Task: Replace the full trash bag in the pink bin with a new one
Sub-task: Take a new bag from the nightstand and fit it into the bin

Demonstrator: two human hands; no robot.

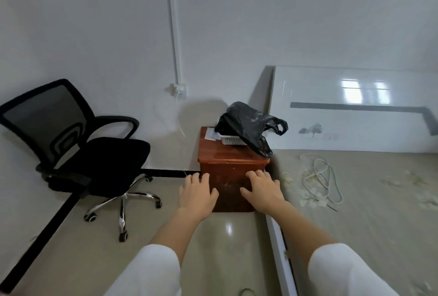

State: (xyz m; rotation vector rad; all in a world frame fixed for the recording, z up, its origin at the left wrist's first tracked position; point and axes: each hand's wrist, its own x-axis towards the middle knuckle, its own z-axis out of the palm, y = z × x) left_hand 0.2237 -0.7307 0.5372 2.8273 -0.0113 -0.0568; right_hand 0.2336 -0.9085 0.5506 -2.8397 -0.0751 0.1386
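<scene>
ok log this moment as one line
left hand open | right hand open | black bag on nightstand | pink bin unseen

Worn at head height, facing forward and down toward the room corner. Wide-angle, bending the wall (pixel 94 23) and floor edges. Both outstretched arms enter from the bottom edge, close below the lens; wooden nightstand (pixel 233 165) just beyond the hands. Single view only, nothing shared.
</scene>
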